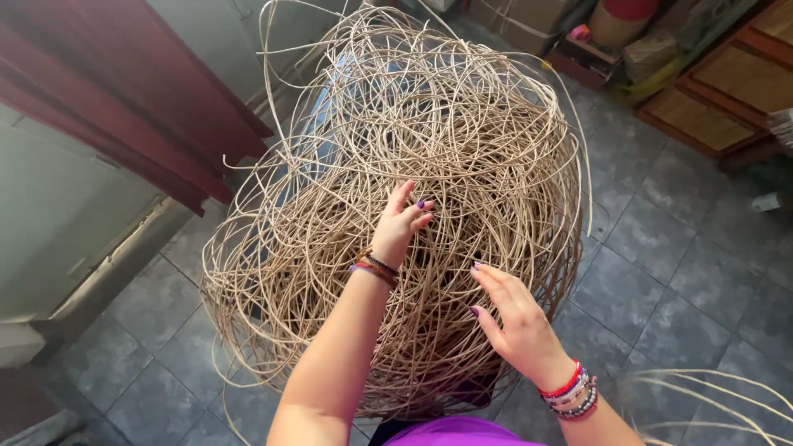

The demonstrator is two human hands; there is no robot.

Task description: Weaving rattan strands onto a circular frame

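Grey stone floor tiles point(661, 248) spread under a big tangle of pale tan cane strands point(462, 140), which fills the middle of the view. Something dark and bluish sits inside the tangle, but the strands cover it so thickly that its kind cannot be made out. Beyond the tangle, at the top edge, cardboard boxes point(529, 21) and a wooden cabinet with woven panels point(727, 91) are cut off by the frame. A dark red wooden board point(140, 91) leans against the pale wall to the left of the tangle. A few loose cane strands point(719, 400) curve in near its lower right side, their ends out of sight.

The left hand point(401, 227) reaches forward from a bare forearm onto the centre of the tangle, wrist wearing thin bracelets. Its fingers point(417, 213) are curled in loosely among the strands; whether they pinch one strand cannot be told, since the cane hides the tips. The right hand point(516, 318) hovers at the near side of the tangle, palm turned toward the left, fingers straight and spread wide, holding nothing. Its wrist carries beaded bracelets point(572, 392) in red, white and dark colours.

The cane is thin, round and springy, looped in many wide, messy coils with stray ends sticking up above the heap.
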